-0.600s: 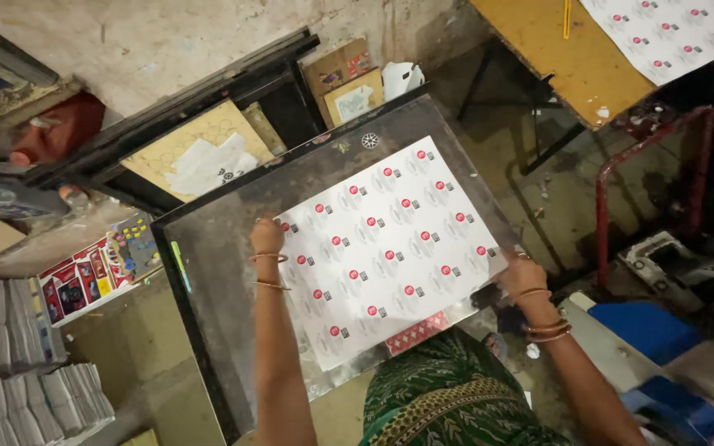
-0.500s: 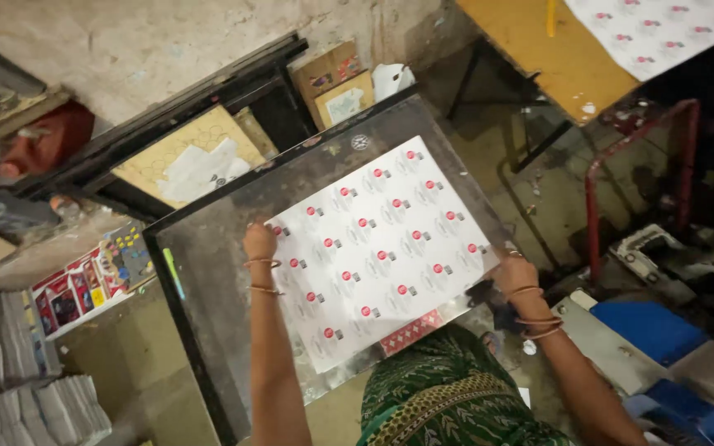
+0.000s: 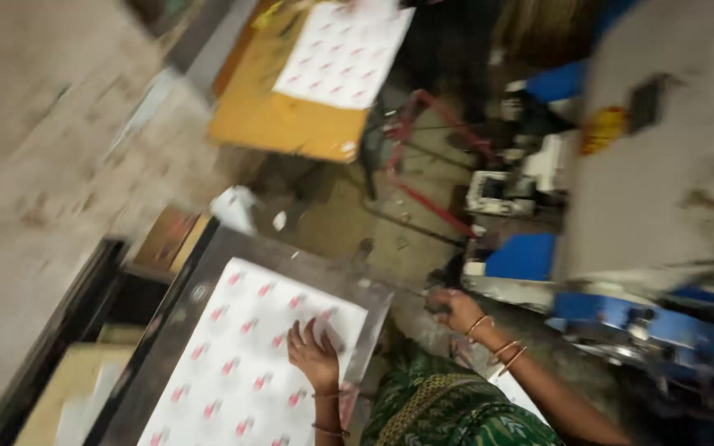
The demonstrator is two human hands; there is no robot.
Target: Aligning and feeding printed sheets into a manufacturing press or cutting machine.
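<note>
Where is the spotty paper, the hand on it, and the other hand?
Spotty paper (image 3: pixel 241 363), head view, middle of the sheet.
Left hand (image 3: pixel 314 353), head view, back of the hand.
Right hand (image 3: pixel 454 310), head view, back of the hand.

Matt white paper sheet (image 3: pixel 249 355) (red-printed) under left hand (image 3: pixel 314 353); beneath, dull scuffed metal plate (image 3: pixel 307 266).

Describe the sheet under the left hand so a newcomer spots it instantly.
On the grey metal tray at bottom left lies a white sheet with rows of small red marks, the left hand flat on it. A similar sheet lies farther off on a yellow board.
</note>
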